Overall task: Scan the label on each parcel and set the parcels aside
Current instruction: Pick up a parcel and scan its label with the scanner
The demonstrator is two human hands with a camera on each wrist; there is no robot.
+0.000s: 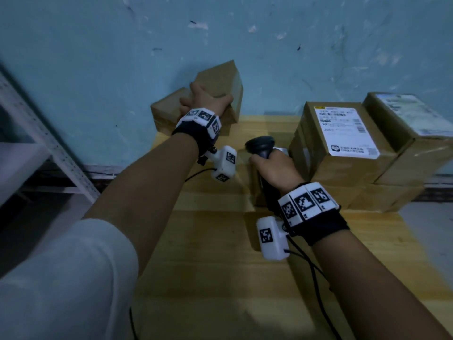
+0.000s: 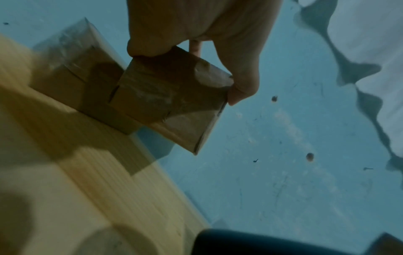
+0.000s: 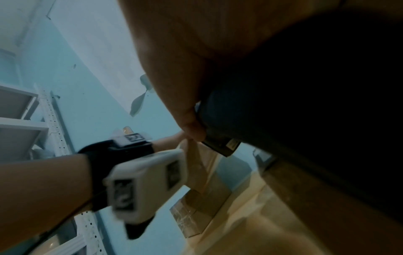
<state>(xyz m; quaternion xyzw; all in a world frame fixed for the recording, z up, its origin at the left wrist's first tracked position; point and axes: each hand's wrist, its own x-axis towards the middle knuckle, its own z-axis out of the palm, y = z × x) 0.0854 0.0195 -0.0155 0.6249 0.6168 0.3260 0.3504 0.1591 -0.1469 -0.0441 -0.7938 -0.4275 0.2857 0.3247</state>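
Outstretched, left hand (image 1: 203, 99) grips a tilted parcel (image 1: 220, 82); right hand (image 1: 274, 168) holds scanner (image 1: 261, 146).

The left hand (image 1: 203, 99) covers the near face of the small parcel (image 1: 220, 82) it grips; in the left wrist view its upper palm runs off the frame at twelve o'clock. The lower parcel (image 1: 169, 111) sits partly behind that wrist. The scanner (image 1: 261, 146) handle vanishes inside the right hand (image 1: 277, 170), and in the right wrist view the scanner body (image 3: 305, 86) is a dark mass cut off at three o'clock. Print on the white label (image 1: 345, 131) is too small to read. A second label (image 1: 411, 111) is blurred and clipped at three o'clock.
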